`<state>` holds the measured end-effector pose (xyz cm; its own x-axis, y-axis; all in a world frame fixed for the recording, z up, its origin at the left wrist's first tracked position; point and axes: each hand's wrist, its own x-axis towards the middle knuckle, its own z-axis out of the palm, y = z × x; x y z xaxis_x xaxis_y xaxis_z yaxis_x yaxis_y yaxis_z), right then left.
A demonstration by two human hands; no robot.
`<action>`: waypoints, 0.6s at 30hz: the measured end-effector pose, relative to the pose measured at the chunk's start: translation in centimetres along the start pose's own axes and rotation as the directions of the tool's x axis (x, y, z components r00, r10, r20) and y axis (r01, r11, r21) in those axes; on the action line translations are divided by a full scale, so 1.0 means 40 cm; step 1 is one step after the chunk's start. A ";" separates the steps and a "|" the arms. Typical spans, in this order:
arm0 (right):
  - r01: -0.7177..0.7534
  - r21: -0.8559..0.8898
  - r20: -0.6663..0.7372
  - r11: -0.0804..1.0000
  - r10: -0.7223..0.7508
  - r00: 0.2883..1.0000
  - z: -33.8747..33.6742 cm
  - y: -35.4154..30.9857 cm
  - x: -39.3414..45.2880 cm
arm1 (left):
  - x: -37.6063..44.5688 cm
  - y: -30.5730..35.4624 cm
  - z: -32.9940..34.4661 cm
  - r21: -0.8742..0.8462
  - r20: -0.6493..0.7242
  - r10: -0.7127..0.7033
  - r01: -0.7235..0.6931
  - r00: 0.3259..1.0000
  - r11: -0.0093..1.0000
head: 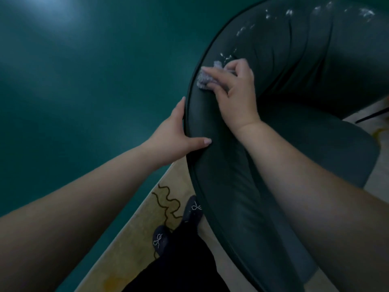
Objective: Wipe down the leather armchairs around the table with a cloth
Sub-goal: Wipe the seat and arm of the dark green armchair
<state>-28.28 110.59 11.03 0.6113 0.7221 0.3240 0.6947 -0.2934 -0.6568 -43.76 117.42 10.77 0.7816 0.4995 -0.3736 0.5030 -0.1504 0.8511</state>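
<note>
Dark green leather covers the armchair (294, 85), whose curved backrest sweeps from the upper right of the head view down to the bottom centre, edged by a thin dark piping line. On the top of that backrest, close to its outer edge, lies a small pale grey cloth (205, 80), bunched and fuzzy. The right hand (235, 91) presses down on the cloth, fingers spread over it and bent at the knuckles, gripping the fabric against the leather; part of the cloth pokes out beyond the fingertips toward the piping. Just past the cloth, further along the backrest, pale wet streaks and droplets (228, 56) glisten on the leather, and more scattered ones (315, 12) show near the chair's far upper end.

The left hand (179, 133) holds the outer rim of the backrest below the cloth: its thumb lies flat across the leather on the inner side, while the fingers wrap round the outside edge, only partly visible. Both forearms are bare.

Beside the armchair, on its outer side, stretches a broad teal surface (84, 91) with a soft light reflection. Below the armchair's rim a beige rug (134, 228) with a dark wavy line shows, and on it two dark shoes (193, 209) with small sparkly bows, next to dark trousers (185, 260)
</note>
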 end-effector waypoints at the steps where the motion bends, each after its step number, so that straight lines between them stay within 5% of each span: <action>1: 0.020 -0.002 -0.015 1.000 -0.020 1.000 -0.004 0.000 -0.022 | 0.017 0.011 -0.007 0.008 0.001 -0.002 0.002 1.000 1.000; 5: 0.047 0.067 0.017 0.997 -0.048 0.999 -0.015 0.000 -0.134 | 0.046 0.026 -0.019 0.058 0.035 0.005 -0.007 0.999 0.998; 12: -0.015 0.017 -0.025 1.000 0.015 1.000 0.004 0.040 0.062 | 0.038 0.020 -0.011 0.040 0.032 0.013 -0.015 0.999 0.999; 18: 0.000 0.089 -0.031 0.996 0.002 1.000 -0.007 0.027 -0.124 | 0.040 0.015 -0.020 0.024 0.045 -0.016 0.015 0.999 1.000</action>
<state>-30.47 106.53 8.92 0.6244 0.7016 0.3434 0.6584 -0.2361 -0.7147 -42.49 118.80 10.99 0.7891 0.4629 -0.4036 0.5235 -0.1632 0.8362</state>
